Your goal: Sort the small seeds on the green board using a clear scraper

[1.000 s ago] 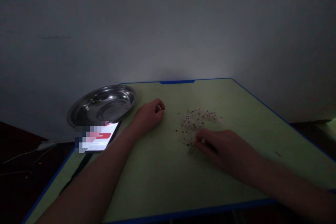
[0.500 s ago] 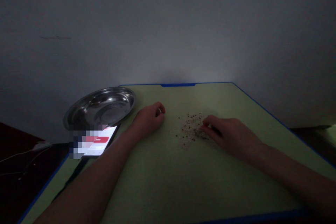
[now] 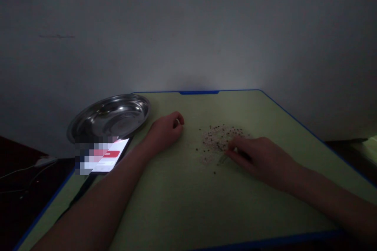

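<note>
A thin scatter of small pale grains (image 3: 210,139), like rice, mixed with dark bead-like bits, lies on the light green tabletop (image 3: 176,204). My right hand (image 3: 253,155) reaches in from the right with its fingertips low over the near right part of the scatter. Its thumb and fingers are drawn together in a pinch; anything between them is too small to make out. To the left of the grains, my left hand (image 3: 168,130) rests on the table with curled fingers and thumb closed together. Whatever it may hold is hidden.
A shiny steel basin (image 3: 110,117) stands at the table's left edge, beyond my left forearm. Beside it lies a phone or tablet (image 3: 110,160) with a lit screen, partly blurred out. A grey wall (image 3: 188,31) rises behind the blue-edged table. Pale cables (image 3: 29,166) run at the far left.
My right hand has drawn slightly nearer and lower, uncovering grains at the far right of the scatter. A dark bit now lies apart on the near side. My left hand stays put.
</note>
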{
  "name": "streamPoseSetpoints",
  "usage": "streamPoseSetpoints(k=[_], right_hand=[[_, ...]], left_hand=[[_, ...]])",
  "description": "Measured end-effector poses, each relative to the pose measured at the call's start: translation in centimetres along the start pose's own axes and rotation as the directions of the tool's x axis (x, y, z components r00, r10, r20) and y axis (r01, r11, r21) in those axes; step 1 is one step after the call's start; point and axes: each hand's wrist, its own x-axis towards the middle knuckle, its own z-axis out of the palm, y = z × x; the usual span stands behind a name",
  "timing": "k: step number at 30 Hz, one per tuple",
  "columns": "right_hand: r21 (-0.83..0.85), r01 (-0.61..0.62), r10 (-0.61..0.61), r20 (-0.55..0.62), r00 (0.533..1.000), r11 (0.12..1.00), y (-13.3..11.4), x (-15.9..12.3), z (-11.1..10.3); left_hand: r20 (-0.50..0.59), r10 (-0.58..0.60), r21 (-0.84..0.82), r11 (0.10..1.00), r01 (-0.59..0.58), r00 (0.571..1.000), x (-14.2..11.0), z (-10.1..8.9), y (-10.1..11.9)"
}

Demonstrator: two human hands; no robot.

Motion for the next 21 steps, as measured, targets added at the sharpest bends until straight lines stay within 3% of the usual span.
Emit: streamPoseSetpoints(k=[8,14,21], right_hand=[[0.001,0.075,-0.074,-0.028,0.997,0.997,-1.4,0.4,0.2],[-0.034,0.141,-0.141,0.008,0.990,0.989,-2.4,2.2,1.2],[-0.018,0.211,-0.210,0.040,0.977,0.977,-3.1,2.5,1.4]], left_hand=[[-0.003,0.007,-0.003,1.000,-0.007,1.000,0.1,0.0,-0.2],[-0.013,0.007,0.003,1.000,-0.007,1.000,0.1,0.1,-0.2],[-0.007,0.014,-0.004,1.000,-0.014,1.000,0.0,0.0,-0.1]])
